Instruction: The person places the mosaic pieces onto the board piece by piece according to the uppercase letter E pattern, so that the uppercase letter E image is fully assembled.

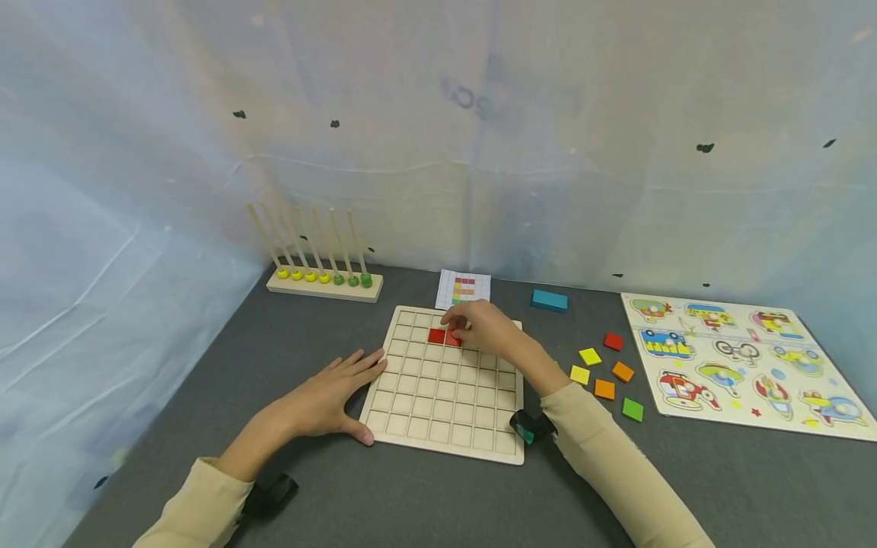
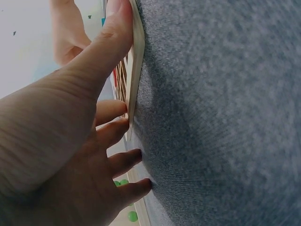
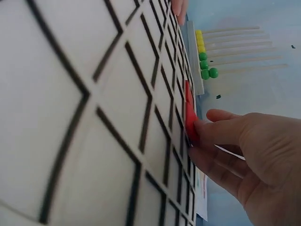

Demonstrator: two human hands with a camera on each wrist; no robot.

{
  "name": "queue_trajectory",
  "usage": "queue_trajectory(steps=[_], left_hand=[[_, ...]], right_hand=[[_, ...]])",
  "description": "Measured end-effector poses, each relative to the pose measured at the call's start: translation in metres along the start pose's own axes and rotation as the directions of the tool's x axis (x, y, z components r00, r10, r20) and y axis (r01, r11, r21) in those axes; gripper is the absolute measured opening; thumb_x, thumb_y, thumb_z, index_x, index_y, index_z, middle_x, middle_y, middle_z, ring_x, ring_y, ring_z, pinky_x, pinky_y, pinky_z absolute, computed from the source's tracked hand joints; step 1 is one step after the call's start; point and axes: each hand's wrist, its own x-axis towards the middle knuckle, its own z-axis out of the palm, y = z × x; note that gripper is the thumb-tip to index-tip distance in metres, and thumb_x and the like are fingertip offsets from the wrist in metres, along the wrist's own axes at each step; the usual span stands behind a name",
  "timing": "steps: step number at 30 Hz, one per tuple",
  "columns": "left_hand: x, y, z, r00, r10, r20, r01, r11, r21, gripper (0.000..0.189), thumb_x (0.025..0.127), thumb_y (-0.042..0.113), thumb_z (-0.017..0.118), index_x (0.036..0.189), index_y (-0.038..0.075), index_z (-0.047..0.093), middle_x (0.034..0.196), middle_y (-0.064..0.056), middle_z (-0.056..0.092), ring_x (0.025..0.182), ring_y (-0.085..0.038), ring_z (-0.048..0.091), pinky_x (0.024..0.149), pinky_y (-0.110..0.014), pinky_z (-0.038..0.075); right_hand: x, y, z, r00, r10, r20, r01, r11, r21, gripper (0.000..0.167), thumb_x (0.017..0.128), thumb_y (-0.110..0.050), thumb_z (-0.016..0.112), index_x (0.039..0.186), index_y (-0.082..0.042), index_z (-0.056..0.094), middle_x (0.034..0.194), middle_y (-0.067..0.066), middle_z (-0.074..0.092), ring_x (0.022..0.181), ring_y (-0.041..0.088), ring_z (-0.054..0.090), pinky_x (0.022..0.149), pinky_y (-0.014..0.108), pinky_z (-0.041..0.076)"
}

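Note:
A wooden grid board (image 1: 445, 392) lies flat with square cells. Along its left side my left hand (image 1: 329, 399) has its fingers spread, thumb at the near left corner and fingertips by the left edge. Over the upper part of the board, my right hand (image 1: 483, 327) pinches a red square tile (image 3: 190, 120) between thumb and fingers. That tile is slightly tilted at its cell. Directly left of it, another red tile (image 1: 436, 336) sits in a cell. Behind the board is a printed pattern card (image 1: 445, 289) with coloured squares, partly hidden by the right hand.
Loose red (image 1: 613, 341), yellow (image 1: 590, 356), orange (image 1: 605, 389) and green (image 1: 633, 409) tiles lie right of the board. A blue block (image 1: 550, 300) stands behind them. At far right is a picture puzzle (image 1: 747, 365); a peg rack with beads (image 1: 325, 288) stands back left.

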Motion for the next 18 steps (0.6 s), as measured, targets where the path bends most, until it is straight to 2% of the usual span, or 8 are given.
queue_trajectory(steps=[5,9,13,18], left_hand=[[0.001,-0.001,0.000,1.000,0.006,-0.002,-0.006,1.000,0.006,0.115,0.067,0.060,0.078,0.155,0.008,0.027,0.163,-0.011,0.017,0.148,-0.041,0.013,0.115,-0.063,0.015],[0.001,-0.001,0.000,1.000,0.003,0.001,-0.003,1.000,0.002,0.116,0.066,0.060,0.078,0.155,0.008,0.027,0.163,-0.011,0.017,0.148,-0.040,0.013,0.115,-0.063,0.014],[0.002,-0.001,0.000,1.000,-0.007,0.006,0.007,1.000,0.003,0.116,0.065,0.061,0.078,0.156,0.009,0.026,0.163,-0.010,0.016,0.148,-0.039,0.012,0.115,-0.062,0.014],[0.003,-0.002,0.001,1.000,-0.014,0.011,0.014,1.000,0.005,0.117,0.065,0.061,0.078,0.156,0.009,0.026,0.163,-0.009,0.015,0.148,-0.038,0.011,0.116,-0.062,0.013]], right_hand=[[-0.001,0.000,0.001,1.000,0.005,0.001,-0.005,1.000,-0.010,0.024,0.090,0.005,0.066,0.113,0.000,0.070,0.097,0.008,0.072,0.090,0.021,0.067,0.078,0.029,0.055],[-0.004,-0.002,-0.004,1.000,0.002,0.003,-0.002,1.000,0.028,0.024,0.090,0.003,0.066,0.114,0.001,0.069,0.097,0.009,0.071,0.091,0.022,0.066,0.077,0.030,0.055],[-0.009,-0.002,-0.012,1.000,0.025,-0.004,-0.024,0.998,0.061,0.025,0.092,-0.002,0.066,0.116,0.001,0.069,0.099,0.008,0.071,0.092,0.020,0.065,0.077,0.030,0.055],[-0.019,0.004,-0.022,0.998,0.061,-0.022,-0.060,0.997,0.047,0.026,0.093,-0.006,0.066,0.118,-0.001,0.069,0.102,0.008,0.071,0.095,0.020,0.065,0.082,0.033,0.055]])
